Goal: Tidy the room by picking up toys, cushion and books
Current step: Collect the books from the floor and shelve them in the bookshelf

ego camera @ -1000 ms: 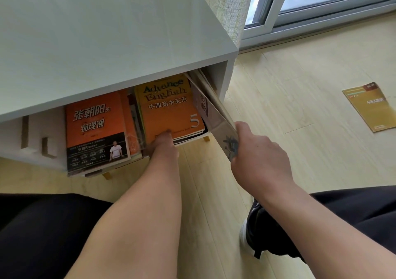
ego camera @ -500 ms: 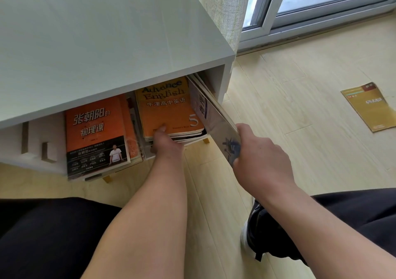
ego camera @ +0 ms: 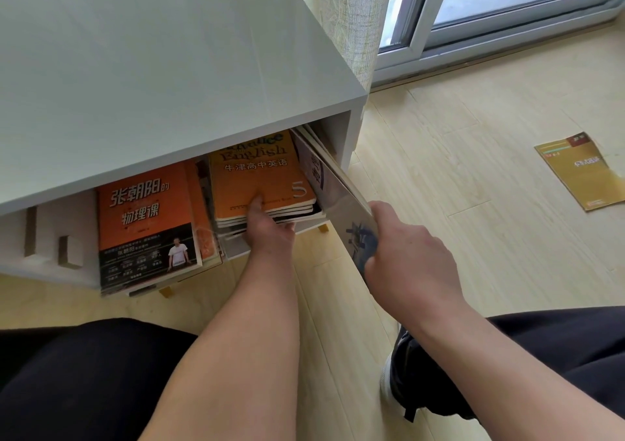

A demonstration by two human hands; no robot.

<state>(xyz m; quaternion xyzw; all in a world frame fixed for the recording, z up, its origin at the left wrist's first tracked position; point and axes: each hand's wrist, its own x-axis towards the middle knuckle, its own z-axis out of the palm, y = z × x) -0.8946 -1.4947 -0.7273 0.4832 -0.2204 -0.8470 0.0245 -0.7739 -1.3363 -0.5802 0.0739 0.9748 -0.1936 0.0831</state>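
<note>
risk sits with the thin book (ego camera: 338,197), clamped tilted in the right grip (ego camera: 406,254), partly inside the shelf (ego camera: 169,85) by its right wall: pushed askew, it could buckle or jam. left grip (ego camera: 269,230) pinches the orange stack (ego camera: 257,183) inside the shelf; a slip may spill it. yellow book (ego camera: 581,170) lies well right of the shelf.

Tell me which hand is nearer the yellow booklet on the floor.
Right. The right hand, gripping a tilted book, sits left of the yellow booklet; the left hand, holding the orange English book, is farther left.
</note>
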